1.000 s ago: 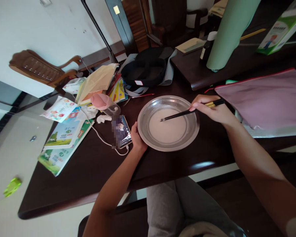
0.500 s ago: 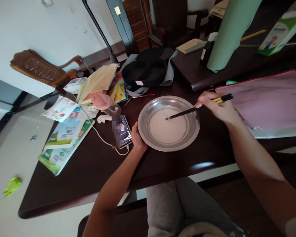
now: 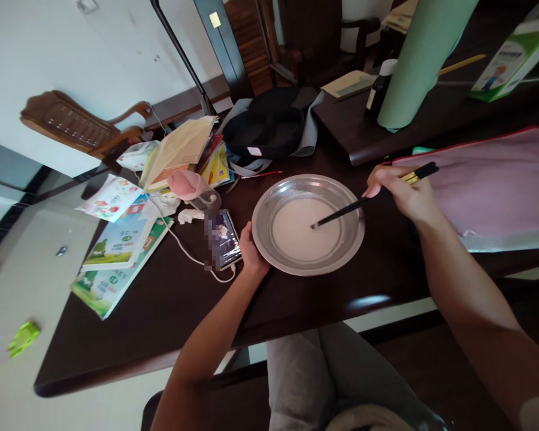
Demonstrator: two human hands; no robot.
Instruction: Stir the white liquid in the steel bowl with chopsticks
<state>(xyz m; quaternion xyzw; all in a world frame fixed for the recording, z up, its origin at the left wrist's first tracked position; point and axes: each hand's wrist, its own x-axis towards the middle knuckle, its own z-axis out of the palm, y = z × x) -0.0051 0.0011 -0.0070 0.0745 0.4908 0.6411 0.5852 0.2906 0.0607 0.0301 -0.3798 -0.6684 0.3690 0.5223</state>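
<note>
Gripped in a closed right grip, black, gold-banded chopsticks cross the right rim of a round, shiny metal basin, their tips at its milky liquid. The left grip touches the left rim; whether its fingers close cannot be told. On the dark surface, a lit phone lies just beside it, a black bag beyond.

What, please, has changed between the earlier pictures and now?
The right hand has moved rightward with the chopsticks, their tips shifting right and slightly towards the person. Nothing was taken hold of or let go. The left hand still holds the metal basin; basin and smartphone stayed put.
</note>
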